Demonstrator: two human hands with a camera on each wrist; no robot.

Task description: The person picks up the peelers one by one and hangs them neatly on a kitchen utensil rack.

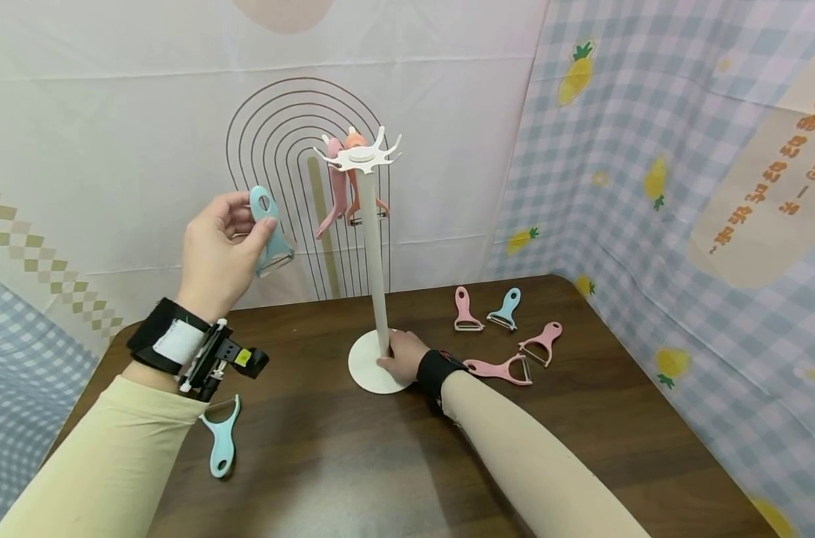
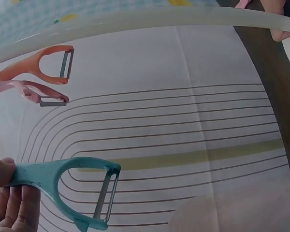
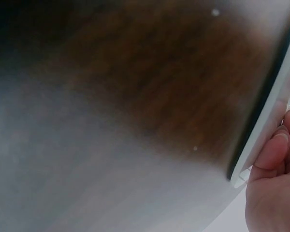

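My left hand (image 1: 222,250) is raised left of a white stand and pinches a light-blue peeler (image 1: 264,205) by its handle, blade end away from the palm. In the left wrist view the same peeler (image 2: 43,176) shows its Y-shaped head. The white rack stand (image 1: 372,261) has curved hooks at its top. A pink peeler (image 1: 338,187) and an orange peeler (image 1: 355,140) hang from its left and back hooks. Low on the stand, my right hand (image 1: 405,356) grips the pole just above the round base (image 1: 367,366), its fingers partly hidden behind the pole.
Right of the stand lie a light-blue peeler (image 1: 506,308) and three pink peelers, the nearest pink peeler (image 1: 497,369) close to my right wrist. Another light-blue peeler (image 1: 222,441) lies beside my left forearm. Printed cloth (image 1: 447,149) hangs behind the brown table (image 1: 353,463).
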